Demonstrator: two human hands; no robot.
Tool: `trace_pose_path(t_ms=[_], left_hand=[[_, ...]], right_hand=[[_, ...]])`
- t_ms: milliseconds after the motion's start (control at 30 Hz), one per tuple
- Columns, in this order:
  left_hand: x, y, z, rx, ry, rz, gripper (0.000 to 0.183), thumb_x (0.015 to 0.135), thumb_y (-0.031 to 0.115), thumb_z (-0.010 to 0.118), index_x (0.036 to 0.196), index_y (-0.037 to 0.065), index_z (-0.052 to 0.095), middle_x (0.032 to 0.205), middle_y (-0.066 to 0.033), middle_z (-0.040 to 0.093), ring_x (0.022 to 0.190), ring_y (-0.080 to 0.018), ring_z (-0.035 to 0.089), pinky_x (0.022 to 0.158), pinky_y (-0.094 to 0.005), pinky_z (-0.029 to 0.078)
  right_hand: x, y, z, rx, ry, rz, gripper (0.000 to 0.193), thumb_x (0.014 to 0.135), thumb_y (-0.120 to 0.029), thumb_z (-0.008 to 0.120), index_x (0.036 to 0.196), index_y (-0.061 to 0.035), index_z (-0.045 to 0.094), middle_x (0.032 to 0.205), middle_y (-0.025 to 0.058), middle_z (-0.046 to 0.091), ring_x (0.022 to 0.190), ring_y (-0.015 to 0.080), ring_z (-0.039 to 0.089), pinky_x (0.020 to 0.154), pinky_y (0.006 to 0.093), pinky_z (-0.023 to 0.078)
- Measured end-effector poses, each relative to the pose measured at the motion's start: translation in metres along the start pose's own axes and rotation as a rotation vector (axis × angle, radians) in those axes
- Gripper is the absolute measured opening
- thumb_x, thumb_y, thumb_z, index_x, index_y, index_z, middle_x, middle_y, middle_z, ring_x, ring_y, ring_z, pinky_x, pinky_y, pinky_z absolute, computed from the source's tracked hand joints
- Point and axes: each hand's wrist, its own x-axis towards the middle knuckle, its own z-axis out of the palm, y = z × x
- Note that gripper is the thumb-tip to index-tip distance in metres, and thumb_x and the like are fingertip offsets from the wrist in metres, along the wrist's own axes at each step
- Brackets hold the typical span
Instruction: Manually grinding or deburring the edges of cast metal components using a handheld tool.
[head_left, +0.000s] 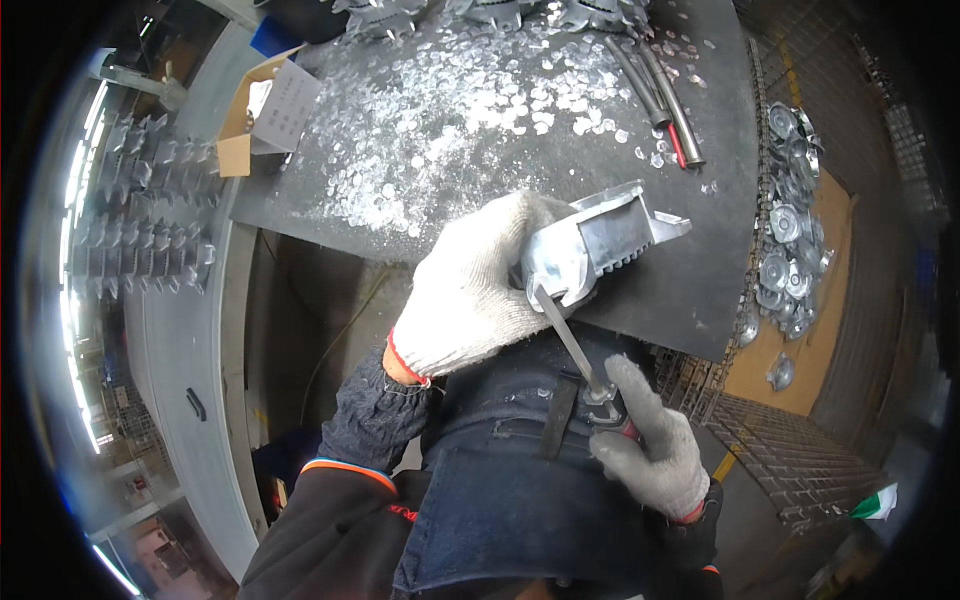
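Observation:
My left hand (475, 285), in a white knit glove with a red cuff edge, grips a silvery cast metal part (590, 245). The part has a boxy hollow, a toothed lower edge and a lug sticking out to the right. Below it my right hand (655, 445), gloved too, is closed round the handle end of a narrow flat file (570, 345). A metal fitting and a bit of red show at that end; most of the grip is hidden by the fingers. The file's tip meets the lower left side of the part, by an opening there.
Thin metal flakes (410, 150) litter the dark table (690, 290). Two metal tubes and a red stick (675, 130) lie at its far right. An open cardboard box (283, 110) stands far left. Castings are stacked left (150, 250) and heaped right (790, 250) on cardboard, beside wire mesh.

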Motion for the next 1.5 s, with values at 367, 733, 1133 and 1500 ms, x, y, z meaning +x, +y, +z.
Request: trace_pose_path(t_ms=[367,733,1133,1500], left_hand=[[-0.003,-0.002,0.002,-0.003,0.019,0.005,0.044,0.083,0.021,0.097,0.115,0.003,0.072,0.107,-0.0175,0.08,0.092,-0.0331,0.081,0.084,-0.0398,0.063],[0.003,0.009,0.007,0.072,0.042,0.007,0.043,0.081,0.018,0.097,0.118,0.006,0.077,0.099,-0.0096,0.08,0.085,-0.0214,0.077,0.08,-0.0352,0.06],[0.01,0.05,0.0,0.461,0.059,0.101,0.038,0.086,0.034,0.096,0.104,0.008,0.074,0.086,-0.0129,0.075,0.079,-0.0339,0.078,0.072,-0.0421,0.061],[0.027,0.054,-0.004,0.746,-0.091,0.068,0.034,0.092,0.033,0.088,0.107,0.007,0.073,0.096,-0.0145,0.078,0.095,-0.0376,0.077,0.083,-0.0488,0.062]], right_hand=[[0.0,-0.01,0.003,0.039,-0.014,0.089,0.087,0.098,-0.004,0.088,0.174,-0.0022,0.046,0.177,0.0195,0.052,0.127,0.0154,0.073,0.106,0.0307,0.059],[0.007,-0.003,0.027,-0.559,0.283,-0.213,0.082,0.09,-0.009,0.094,0.164,-0.0077,0.059,0.114,0.0074,0.085,0.083,0.0191,0.08,0.071,0.0318,0.066],[0.02,0.003,0.032,-1.066,0.663,-0.403,0.081,0.086,-0.003,0.096,0.159,-0.0037,0.06,0.1,0.0127,0.08,0.074,0.025,0.078,0.06,0.0374,0.062],[0.02,-0.009,0.029,-1.109,0.618,-0.106,0.08,0.094,-0.013,0.092,0.167,-0.0181,0.059,0.094,0.0132,0.077,0.073,0.0299,0.079,0.065,0.0417,0.065]])
